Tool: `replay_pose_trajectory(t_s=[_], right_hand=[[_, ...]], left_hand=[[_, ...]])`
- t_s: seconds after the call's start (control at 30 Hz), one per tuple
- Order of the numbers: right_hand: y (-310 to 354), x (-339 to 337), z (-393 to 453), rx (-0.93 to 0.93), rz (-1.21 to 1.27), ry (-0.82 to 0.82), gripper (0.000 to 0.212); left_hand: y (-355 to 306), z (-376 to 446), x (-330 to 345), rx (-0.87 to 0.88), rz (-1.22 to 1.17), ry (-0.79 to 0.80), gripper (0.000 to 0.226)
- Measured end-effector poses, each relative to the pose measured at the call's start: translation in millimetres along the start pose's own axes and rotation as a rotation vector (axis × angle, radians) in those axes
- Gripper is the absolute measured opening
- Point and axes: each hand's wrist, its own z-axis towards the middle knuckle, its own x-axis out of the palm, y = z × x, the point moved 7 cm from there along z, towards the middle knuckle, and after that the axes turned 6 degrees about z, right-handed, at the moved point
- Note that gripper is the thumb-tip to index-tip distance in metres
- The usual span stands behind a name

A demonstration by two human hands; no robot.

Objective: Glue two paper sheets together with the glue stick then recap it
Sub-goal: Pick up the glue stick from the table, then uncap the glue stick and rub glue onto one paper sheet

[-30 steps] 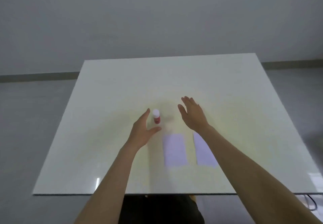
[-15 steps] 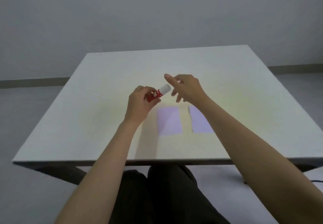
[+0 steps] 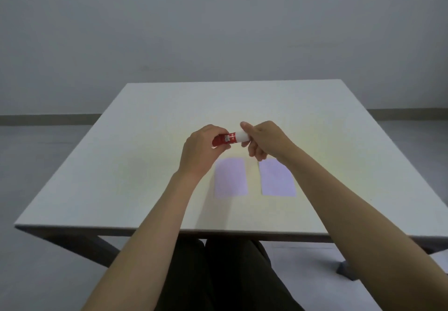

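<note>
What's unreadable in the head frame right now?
- Head view: the base of the red glue stick is hidden inside the left hand.
- Its white cap: the end is covered by the right hand; whether it is loosened is unclear.
- The right lilac paper sheet: its far corner is behind the right wrist.

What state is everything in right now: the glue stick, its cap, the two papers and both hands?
Glue stick: lifted off the table, lying sideways between the hands.
Cap: on the stick, not yet off.
Left paper sheet: flat on the table, bare.
Right paper sheet: flat, apart from the other.
Left hand: closed on the red body.
Right hand: pinching the cap.
</note>
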Motion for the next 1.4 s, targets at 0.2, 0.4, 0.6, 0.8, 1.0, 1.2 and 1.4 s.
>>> replay_pose_trajectory(t_s=[0.2,0.4,0.6,0.8,1.0,1.2,1.4], right_hand=[[3,-3,2,-0.095,0.052,0.105,0.041],[-2,-5,8,-0.058,0.038,0.044,0.033],[-8,-60,25,-0.198,-0.183,-0.199,0.012],[-66,-99,36,0.087,-0.666,-0.32,0.022],[-90,-93,35,0.104,-0.764,-0.266,0.025],[-67,-90,28,0.048,-1.09,-0.274,0.065],[-12,5,-2,-0.268,-0.151,-0.001,0.055]], left_hand=[[5,2,2,-0.025,0.001,-0.002,0.025],[5,7,6,-0.022,0.072,0.011,0.024],[37,-4,15,-0.328,-0.171,0.063,0.024],[48,-24,17,-0.47,-0.539,0.033,0.009],[45,-29,19,-0.569,-0.774,0.014,0.023],[39,-28,18,-0.616,-0.917,-0.046,0.009],[27,-22,21,-0.686,-1.09,-0.194,0.004]])
